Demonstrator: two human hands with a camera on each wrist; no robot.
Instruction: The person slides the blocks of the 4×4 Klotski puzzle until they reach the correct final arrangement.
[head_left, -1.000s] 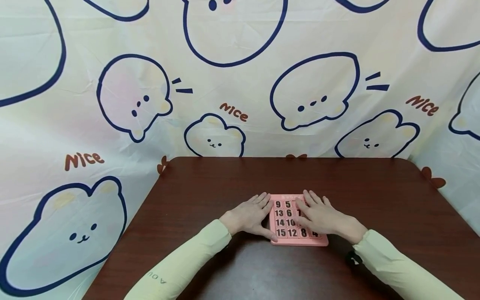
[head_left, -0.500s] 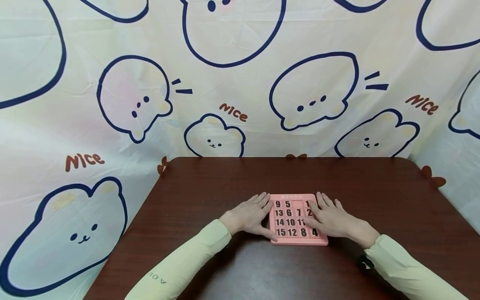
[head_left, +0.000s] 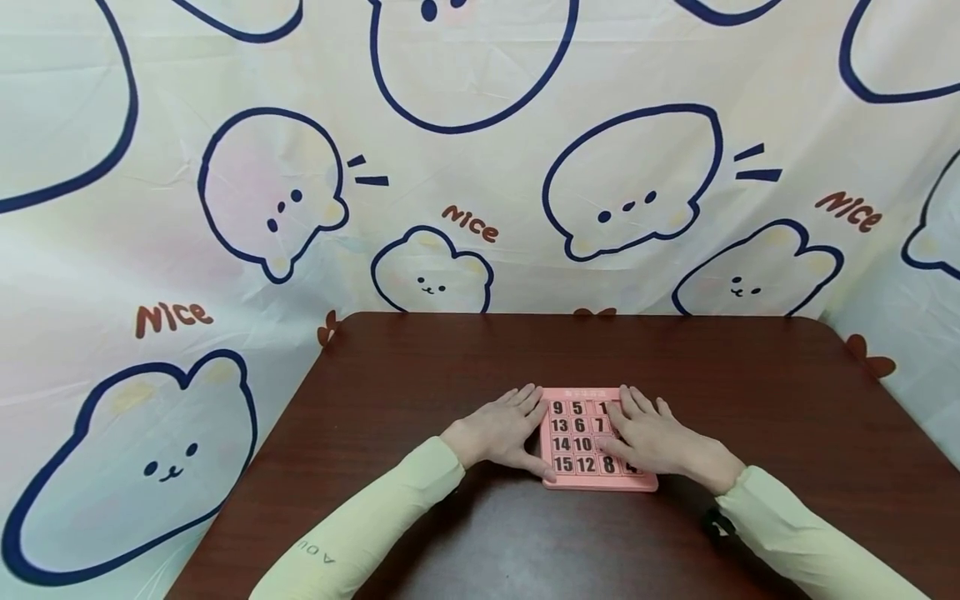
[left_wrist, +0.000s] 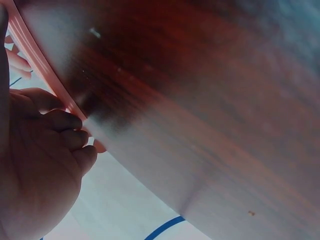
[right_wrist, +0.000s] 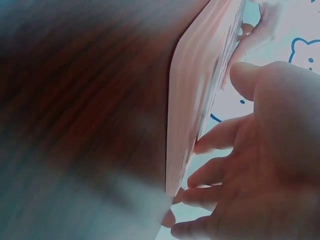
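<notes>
A pink number sliding puzzle (head_left: 581, 444) lies flat on the table, its square tiles printed with black numbers. Along its left edge rests my left hand (head_left: 498, 429), thumb at the near corner and straight fingers at the far one. The left wrist view shows these fingertips against the puzzle's pink side (left_wrist: 45, 67). My right hand (head_left: 660, 437) reaches over the right-hand columns with fingers spread, one fingertip at the tile marked 1 (head_left: 601, 408). It hides several tiles on that side. In the right wrist view its fingers (right_wrist: 212, 172) extend over the puzzle's top face.
The dark brown wooden table (head_left: 442, 350) surrounds the puzzle. Behind it hangs a pale curtain (head_left: 517, 175) with blue-outlined bear drawings and the word Nice. A black item (head_left: 718, 523) shows under the right sleeve's cuff.
Tile 1 has slid left into the gap beside tile 5. My right hand moved right, then back left over the puzzle. The left hand has stayed at the left edge.
</notes>
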